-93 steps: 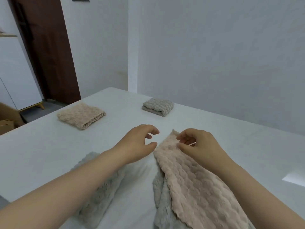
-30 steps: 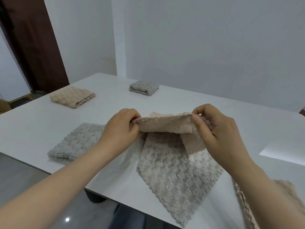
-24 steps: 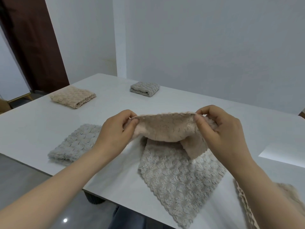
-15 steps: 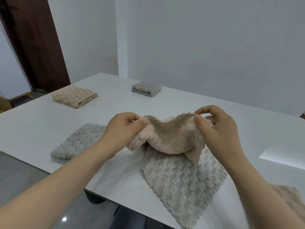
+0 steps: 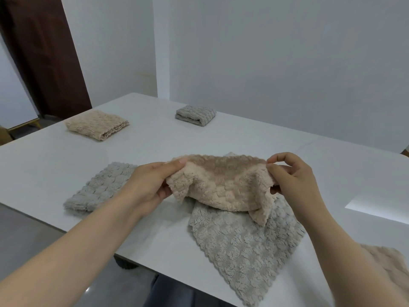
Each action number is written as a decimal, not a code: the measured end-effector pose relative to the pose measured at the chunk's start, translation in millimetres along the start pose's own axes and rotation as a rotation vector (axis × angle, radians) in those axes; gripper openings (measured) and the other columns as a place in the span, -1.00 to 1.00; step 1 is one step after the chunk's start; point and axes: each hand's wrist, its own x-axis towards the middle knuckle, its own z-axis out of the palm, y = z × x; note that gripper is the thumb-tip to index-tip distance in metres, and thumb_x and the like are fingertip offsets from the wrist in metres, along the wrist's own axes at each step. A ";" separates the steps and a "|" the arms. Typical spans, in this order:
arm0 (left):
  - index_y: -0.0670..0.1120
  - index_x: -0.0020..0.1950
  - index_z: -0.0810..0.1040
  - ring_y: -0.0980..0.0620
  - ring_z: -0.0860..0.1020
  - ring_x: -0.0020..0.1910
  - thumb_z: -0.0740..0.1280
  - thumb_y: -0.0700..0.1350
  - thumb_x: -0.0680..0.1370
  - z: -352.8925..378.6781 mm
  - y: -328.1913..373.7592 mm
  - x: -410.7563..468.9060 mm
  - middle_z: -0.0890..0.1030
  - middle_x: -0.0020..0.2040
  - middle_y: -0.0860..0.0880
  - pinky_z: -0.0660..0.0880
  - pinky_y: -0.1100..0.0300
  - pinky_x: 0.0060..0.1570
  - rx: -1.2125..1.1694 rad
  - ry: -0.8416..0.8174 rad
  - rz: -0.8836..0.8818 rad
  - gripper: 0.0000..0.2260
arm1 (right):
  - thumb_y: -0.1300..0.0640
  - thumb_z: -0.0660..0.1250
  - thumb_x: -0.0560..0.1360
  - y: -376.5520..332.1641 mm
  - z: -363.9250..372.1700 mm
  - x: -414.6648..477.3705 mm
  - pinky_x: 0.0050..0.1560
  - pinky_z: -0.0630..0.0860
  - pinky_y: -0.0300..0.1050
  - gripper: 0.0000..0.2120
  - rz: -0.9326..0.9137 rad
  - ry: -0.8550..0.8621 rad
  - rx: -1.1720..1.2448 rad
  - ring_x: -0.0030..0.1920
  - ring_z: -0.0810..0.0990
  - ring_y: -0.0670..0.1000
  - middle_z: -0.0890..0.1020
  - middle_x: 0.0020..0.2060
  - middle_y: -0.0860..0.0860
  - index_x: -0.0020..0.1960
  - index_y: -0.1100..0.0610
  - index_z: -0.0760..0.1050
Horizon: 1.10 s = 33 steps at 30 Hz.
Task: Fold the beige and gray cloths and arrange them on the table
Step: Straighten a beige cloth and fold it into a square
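Note:
I hold a fluffy beige cloth (image 5: 223,187) up over the white table (image 5: 44,165), stretched between both hands and sagging in the middle. My left hand (image 5: 152,185) pinches its left edge; my right hand (image 5: 292,173) pinches its right edge. Under it a gray cloth (image 5: 245,247) lies spread flat, one corner reaching the near table edge. Another gray cloth (image 5: 99,189) lies at the left, partly behind my left forearm. Another beige cloth (image 5: 389,269) shows at the lower right, mostly hidden by my right arm.
A folded beige cloth (image 5: 97,127) sits at the far left of the table and a folded gray cloth (image 5: 195,115) at the far middle. White walls stand behind the table. A dark brown door (image 5: 42,56) is at the left.
I lifted the beige cloth off the gray one and gripped it with both hands. Over the last second its middle sagged lower and the far edge turned over toward me.

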 end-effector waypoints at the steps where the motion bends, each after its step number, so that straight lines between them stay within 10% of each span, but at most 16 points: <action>1: -0.31 -0.05 0.59 0.05 0.66 -0.34 0.41 -0.22 0.42 1.5 -0.3 -2.5 0.69 -0.23 -0.14 0.62 0.23 -0.32 -0.024 -0.013 0.011 -0.81 | 0.28 0.27 0.53 -3.1 0.3 -3.1 -0.28 0.49 -0.07 -0.89 -0.018 -0.035 -0.005 -0.52 0.46 -0.04 0.41 -0.40 0.29 -0.09 0.14 0.55; 11: -0.19 -0.06 0.66 0.06 0.65 -0.27 0.38 -0.25 0.42 17.5 -15.4 -29.1 0.70 -0.21 -0.09 0.59 0.26 -0.28 0.056 0.001 0.236 -0.87 | 0.43 0.15 0.56 -19.8 5.3 -40.5 -0.39 0.51 -0.23 -0.61 -0.012 -0.289 0.145 -0.27 0.69 0.02 0.66 -0.07 0.06 0.14 0.06 0.61; 19: -0.15 -0.13 0.67 0.05 0.64 -0.34 0.43 -0.29 0.41 33.2 -23.2 -51.0 0.71 -0.27 -0.09 0.60 0.27 -0.29 0.156 0.089 0.416 -0.91 | 0.23 0.43 0.42 -28.9 23.8 -54.5 -0.44 0.36 -0.38 -0.83 -0.241 -0.159 -0.060 -0.47 0.54 -0.08 0.61 -0.40 -0.10 -0.24 -0.03 0.64; 26: -0.18 -0.19 0.65 0.03 0.62 -0.38 0.44 -0.31 0.40 38.4 -19.9 -63.7 0.68 -0.33 -0.14 0.61 0.24 -0.29 0.223 0.094 0.507 -0.94 | 0.19 0.47 0.36 -35.4 31.1 -58.9 -0.37 0.30 -0.40 -0.81 -0.436 -0.065 -0.173 -0.44 0.42 -0.06 0.59 -0.09 -0.16 -0.31 0.00 0.50; 33: -0.13 -0.22 0.67 0.05 0.65 -0.36 0.45 -0.30 0.39 39.9 -10.3 -74.0 0.70 -0.32 -0.07 0.62 0.23 -0.23 0.248 0.065 0.584 -0.91 | 0.18 0.48 0.38 -40.5 37.8 -61.3 -0.44 0.30 -0.38 -0.88 -0.462 -0.131 -0.035 -0.50 0.39 -0.14 0.51 -0.48 -0.20 -0.26 0.01 0.57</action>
